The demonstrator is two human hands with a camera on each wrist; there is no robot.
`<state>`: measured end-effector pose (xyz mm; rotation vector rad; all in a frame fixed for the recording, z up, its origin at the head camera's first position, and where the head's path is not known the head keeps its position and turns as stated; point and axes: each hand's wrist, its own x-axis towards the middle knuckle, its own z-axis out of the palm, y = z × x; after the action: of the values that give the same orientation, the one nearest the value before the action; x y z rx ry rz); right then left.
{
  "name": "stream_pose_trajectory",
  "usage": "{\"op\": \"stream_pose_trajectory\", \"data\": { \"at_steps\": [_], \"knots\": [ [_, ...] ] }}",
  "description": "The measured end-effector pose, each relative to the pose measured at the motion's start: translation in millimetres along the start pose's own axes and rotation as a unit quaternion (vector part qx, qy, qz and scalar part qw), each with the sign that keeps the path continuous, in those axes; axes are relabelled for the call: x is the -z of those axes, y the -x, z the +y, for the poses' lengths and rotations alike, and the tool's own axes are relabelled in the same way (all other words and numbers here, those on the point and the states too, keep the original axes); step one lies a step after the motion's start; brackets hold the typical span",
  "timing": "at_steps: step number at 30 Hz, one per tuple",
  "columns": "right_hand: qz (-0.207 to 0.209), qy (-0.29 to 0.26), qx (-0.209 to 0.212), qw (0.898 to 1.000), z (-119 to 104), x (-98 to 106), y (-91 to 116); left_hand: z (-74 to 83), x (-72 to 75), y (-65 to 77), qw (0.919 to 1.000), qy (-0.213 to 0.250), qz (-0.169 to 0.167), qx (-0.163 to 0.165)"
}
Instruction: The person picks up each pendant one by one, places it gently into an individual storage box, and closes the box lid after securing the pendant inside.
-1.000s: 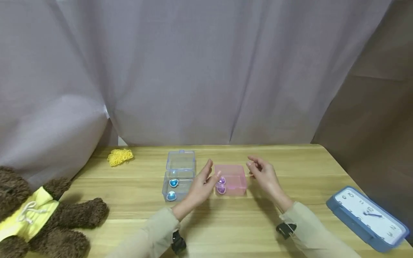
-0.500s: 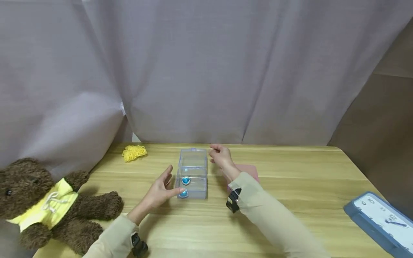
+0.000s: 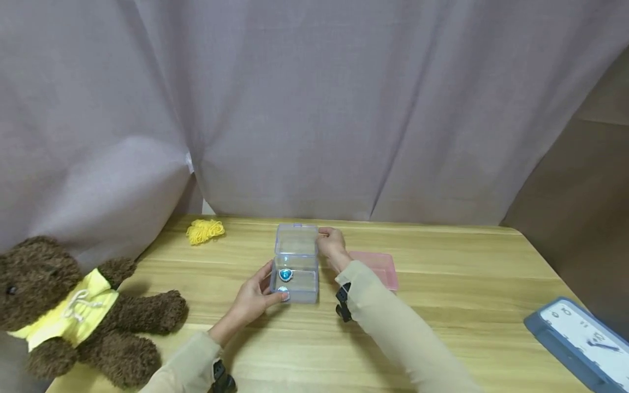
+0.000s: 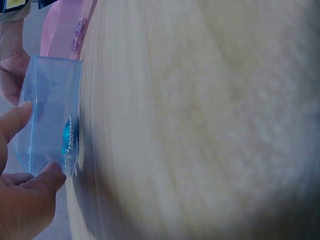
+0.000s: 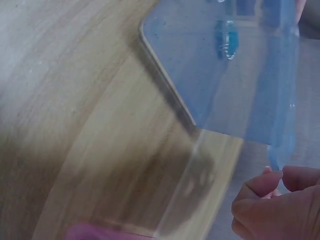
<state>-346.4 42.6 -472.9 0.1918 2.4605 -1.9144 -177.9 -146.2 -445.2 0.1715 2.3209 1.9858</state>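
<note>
A clear bluish plastic box [image 3: 306,297] stands on the table with its hinged lid [image 3: 297,240] raised. Inside, along its left part, lie two blue gem pieces with beaded silvery rims; the far one [image 3: 286,274] shows whole, the near one [image 3: 283,290] is partly behind my thumb. My left hand [image 3: 251,299] grips the box's near left corner, thumb in front and fingers along the left side. At the lid's right edge, my right hand [image 3: 332,245] pinches the rim between thumb and fingers, as the right wrist view [image 5: 280,200] shows.
Right of the blue box, a pink box [image 3: 380,267] sits partly behind my right forearm; purple gem pieces [image 4: 78,36] show inside it. Yellow cord [image 3: 205,232] lies back left, a brown teddy bear [image 3: 123,316] at left, a blue-framed clock [image 3: 582,338] at right.
My left hand has moved from between the boxes to the blue box's left side and taken hold. My right hand has crossed leftward over the pink box to the lid. The head view has shifted.
</note>
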Motion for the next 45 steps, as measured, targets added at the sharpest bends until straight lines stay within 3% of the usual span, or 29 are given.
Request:
{"op": "stream_pose_trajectory", "data": {
  "at_steps": [2, 5, 7, 9, 11, 19, 25, 34, 45],
  "knots": [
    [-0.01, -0.005, 0.002, 1.0, -16, 7, 18, 0.0, -0.9, -0.4, 1.0, -0.006, 0.002, 0.002],
    [-0.014, 0.004, -0.011, 1.0, -75, 21, 77, 1.2, -0.7, -0.6, 0.9999, -0.011, 0.003, 0.005],
    [-0.026, 0.004, 0.01, 1.0, -90, 29, 100, 2.3, -0.4, -0.1, 0.9999, -0.013, 0.002, 0.008],
    [-0.03, -0.003, 0.03, 0.999, -93, 35, 114, 3.2, -0.2, 0.7, 0.9998, -0.017, -0.001, 0.008],
    [-0.041, -0.017, 0.043, 0.998, -76, 37, 112, 4.4, -0.2, 1.3, 0.9997, -0.022, -0.003, 0.011],
    [-0.088, -0.059, 0.025, 0.994, -61, 41, 155, 7.8, 0.3, -0.3, 0.9992, -0.038, 0.0, 0.015],
    [-0.113, -0.051, 0.011, 0.992, -53, 42, 170, 6.5, 0.2, -1.0, 0.9992, -0.038, -0.003, 0.01],
    [-0.129, -0.021, 0.007, 0.991, -41, 45, 174, 6.2, 1.1, -0.2, 0.9993, -0.029, -0.004, 0.023],
    [-0.101, -0.008, 0.036, 0.994, -41, 41, 172, 6.3, 0.1, -1.6, 0.9994, -0.026, -0.002, 0.025]
  ]
}}
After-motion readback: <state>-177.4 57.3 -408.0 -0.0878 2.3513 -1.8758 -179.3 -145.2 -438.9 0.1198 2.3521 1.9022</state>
